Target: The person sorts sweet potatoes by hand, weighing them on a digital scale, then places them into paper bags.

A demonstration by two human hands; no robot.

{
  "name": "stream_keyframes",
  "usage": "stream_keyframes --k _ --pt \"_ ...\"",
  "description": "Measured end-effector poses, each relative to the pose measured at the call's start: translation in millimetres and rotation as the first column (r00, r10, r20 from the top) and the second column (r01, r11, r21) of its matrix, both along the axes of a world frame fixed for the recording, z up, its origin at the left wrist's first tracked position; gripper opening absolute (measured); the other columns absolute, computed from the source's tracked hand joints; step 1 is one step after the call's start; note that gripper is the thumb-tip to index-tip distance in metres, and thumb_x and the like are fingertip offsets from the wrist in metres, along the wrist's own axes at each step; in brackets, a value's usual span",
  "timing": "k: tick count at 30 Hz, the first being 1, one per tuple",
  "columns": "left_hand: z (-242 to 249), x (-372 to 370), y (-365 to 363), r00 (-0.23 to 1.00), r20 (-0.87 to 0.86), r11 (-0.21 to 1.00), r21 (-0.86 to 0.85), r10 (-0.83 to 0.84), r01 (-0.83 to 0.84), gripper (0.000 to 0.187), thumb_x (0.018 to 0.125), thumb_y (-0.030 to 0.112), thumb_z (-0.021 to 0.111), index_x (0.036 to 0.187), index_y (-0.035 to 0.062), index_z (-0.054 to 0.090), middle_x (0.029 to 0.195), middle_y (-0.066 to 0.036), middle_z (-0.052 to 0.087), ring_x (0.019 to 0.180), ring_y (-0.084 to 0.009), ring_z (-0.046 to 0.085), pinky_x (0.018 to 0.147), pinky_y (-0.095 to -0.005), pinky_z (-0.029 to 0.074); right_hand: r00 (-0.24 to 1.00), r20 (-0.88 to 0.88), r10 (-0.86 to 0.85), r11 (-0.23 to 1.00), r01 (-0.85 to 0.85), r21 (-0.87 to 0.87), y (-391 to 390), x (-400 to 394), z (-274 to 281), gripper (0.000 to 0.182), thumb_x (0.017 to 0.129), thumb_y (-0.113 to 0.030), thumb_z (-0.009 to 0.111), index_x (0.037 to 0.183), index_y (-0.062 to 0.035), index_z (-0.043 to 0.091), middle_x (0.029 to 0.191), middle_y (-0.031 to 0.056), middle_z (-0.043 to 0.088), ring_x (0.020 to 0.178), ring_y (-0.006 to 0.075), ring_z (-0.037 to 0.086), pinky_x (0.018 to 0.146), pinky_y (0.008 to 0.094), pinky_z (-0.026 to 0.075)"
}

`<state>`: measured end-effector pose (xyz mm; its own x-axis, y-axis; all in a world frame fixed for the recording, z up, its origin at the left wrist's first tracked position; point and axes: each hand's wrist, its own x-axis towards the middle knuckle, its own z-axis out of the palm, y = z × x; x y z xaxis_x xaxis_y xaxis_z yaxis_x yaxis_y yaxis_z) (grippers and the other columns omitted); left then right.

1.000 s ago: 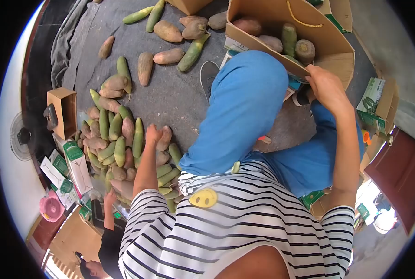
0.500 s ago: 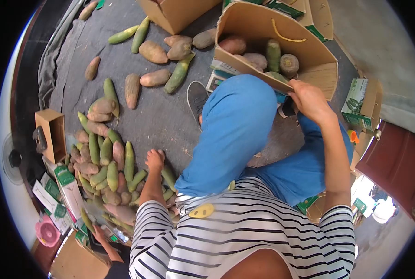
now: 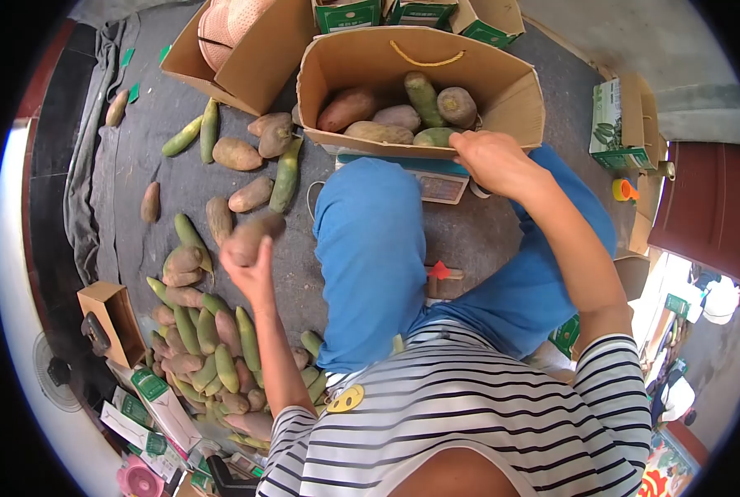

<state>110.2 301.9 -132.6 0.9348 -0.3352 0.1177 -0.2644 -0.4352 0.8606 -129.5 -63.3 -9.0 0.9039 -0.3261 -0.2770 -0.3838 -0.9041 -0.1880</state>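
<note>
Root (image 3: pixel 254 230): brown, oblong, rough-skinned; gripped in the left hand (image 3: pixel 250 269), fingers wrapped round its lower end, raised above the dark mat (image 3: pixel 163 178) and well clear of the pile (image 3: pixel 208 344) below it.

Box (image 3: pixel 419 91): open brown cardboard with a yellow cord handle; holds several brown and green roots. The right hand (image 3: pixel 490 161) closes over its near rim, fingers curled on the cardboard edge. The box stands just beyond the blue-trousered knee (image 3: pixel 370 240), well apart from the raised root.

Change from half a second earlier: the left hand was then down at the pile, palm on the roots with nothing lifted; now it is up with one root in its grasp. The right hand was on the box rim then too. The view has swung, so the box sits nearer centre top.

Pile: long green and stubby brown-pink roots, dusty, lying close together at lower left. Loose roots (image 3: pixel 250 153) scattered on the mat beside the box. Mat: dark grey, felt-like, creased at its left edge. Small open carton (image 3: pixel 109 319) beside the pile.
</note>
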Motion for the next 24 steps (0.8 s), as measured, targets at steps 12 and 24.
stream_keyframes --k 12,24 --pt "157 -41 -177 0.909 -0.029 0.850 -0.367 -0.417 0.378 0.051 0.082 0.012 0.071 0.126 0.0004 0.048 0.111 -0.012 0.055 0.105 -0.0197 0.055 0.092 -0.0333 0.045 1.000 0.020 0.011 1.000 -0.011 0.008 -1 -4 -2 0.016 0.087 -0.014 0.058 0.091 -0.0005 0.050 0.087 0.0179 0.061 0.085 0.0371 0.061 0.072 0.0461 0.048" --pt "180 -84 -146 0.724 0.274 0.772 0.292 -0.633 0.565 0.035 0.086 0.021 0.064 0.114 0.0007 0.058 0.119 -0.018 0.056 0.111 -0.0359 0.053 0.096 -0.0422 0.041 0.981 0.161 -0.109 0.993 0.099 0.067 -14 -18 42 0.031 0.094 -0.031 0.052 0.105 -0.0022 0.056 0.096 0.0162 0.063 0.091 0.0353 0.060 0.076 0.0453 0.048"
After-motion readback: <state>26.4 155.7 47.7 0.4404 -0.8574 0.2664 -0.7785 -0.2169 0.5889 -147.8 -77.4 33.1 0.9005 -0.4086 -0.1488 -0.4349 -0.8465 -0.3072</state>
